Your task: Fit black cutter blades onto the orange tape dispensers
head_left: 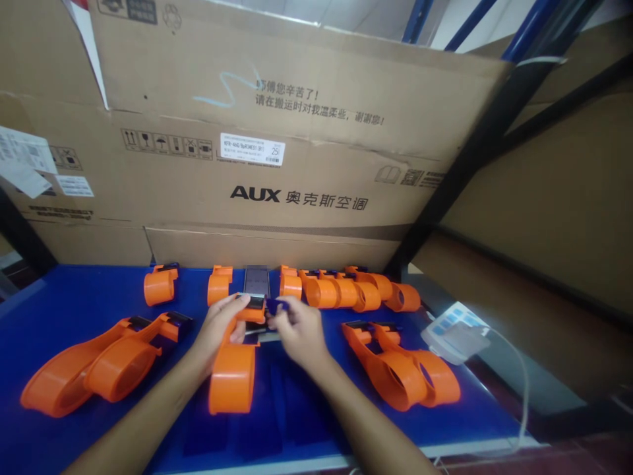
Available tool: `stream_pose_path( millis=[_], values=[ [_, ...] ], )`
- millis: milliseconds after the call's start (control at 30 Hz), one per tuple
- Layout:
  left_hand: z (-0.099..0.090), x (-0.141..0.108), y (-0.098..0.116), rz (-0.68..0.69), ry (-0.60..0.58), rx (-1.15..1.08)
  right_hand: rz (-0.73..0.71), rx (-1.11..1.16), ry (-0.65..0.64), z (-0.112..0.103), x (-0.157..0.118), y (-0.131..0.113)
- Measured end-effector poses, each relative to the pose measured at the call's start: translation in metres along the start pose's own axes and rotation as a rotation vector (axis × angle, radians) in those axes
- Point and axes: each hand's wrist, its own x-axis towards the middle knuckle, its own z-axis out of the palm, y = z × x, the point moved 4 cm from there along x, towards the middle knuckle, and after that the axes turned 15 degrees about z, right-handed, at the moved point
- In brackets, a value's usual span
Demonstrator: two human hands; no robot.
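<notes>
Near the middle of the blue table, my left hand [221,328] is closed on an orange tape dispenser [232,379], its round part hanging toward me. The dispenser's upper end carries a dark strip, with my left thumb on it. My right hand [299,328] is just to the right, fingers pinched on a small dark blue piece [277,306] beside the dispenser's end. Behind both hands a flat grey rectangular object [257,280] lies on the table. Something thin and pale under the hands is partly hidden.
Several orange dispensers [321,292] line the table's back edge; more lie at the left [119,369] and right [430,379]. A cardboard sheet [198,191] stands behind. A white box with a cable [457,333] sits at the right edge, near a dark rack post [445,171].
</notes>
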Motion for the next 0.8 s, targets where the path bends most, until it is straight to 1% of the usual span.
stream_pose_path(
  millis=[67, 133, 233, 333, 367, 433, 500, 533, 700, 767, 800],
  values=[
    [0.000, 0.000, 0.005, -0.020, -0.003, -0.029, 0.098, 0.122, 0.003, -0.007, 0.005, 0.003],
    [0.000, 0.001, 0.010, -0.011, 0.036, -0.031, 0.147, 0.117, 0.009, -0.014, 0.011, 0.004],
    [-0.003, 0.001, 0.012, -0.005, 0.092, -0.033, 0.131, -0.126, -0.011, -0.021, 0.019, 0.005],
    [-0.004, 0.000, 0.011, -0.014, 0.101, -0.019, 0.114, -0.424, -0.060, -0.026, 0.024, 0.007],
    [-0.004, -0.001, 0.011, -0.012, 0.104, -0.012, 0.127, -0.492, -0.098, -0.026, 0.024, 0.009],
    [-0.003, -0.002, 0.011, -0.004, 0.115, -0.009, 0.164, -0.556, -0.196, -0.025, 0.022, 0.012],
    [-0.002, -0.002, 0.011, 0.001, 0.119, -0.011, 0.187, -0.554, -0.262, -0.024, 0.019, 0.015],
    [-0.001, -0.003, 0.011, 0.003, 0.117, -0.012, 0.191, -0.551, -0.267, -0.024, 0.018, 0.016],
    [0.001, -0.002, 0.010, -0.008, 0.097, 0.010, 0.208, -0.614, -0.185, -0.029, 0.018, 0.017],
    [0.001, -0.002, 0.008, -0.014, 0.072, 0.035, 0.187, -0.591, -0.173, -0.030, 0.019, 0.013],
    [0.001, -0.002, 0.007, -0.013, 0.058, 0.045, 0.154, -0.551, -0.171, -0.029, 0.019, 0.009]
  ],
)
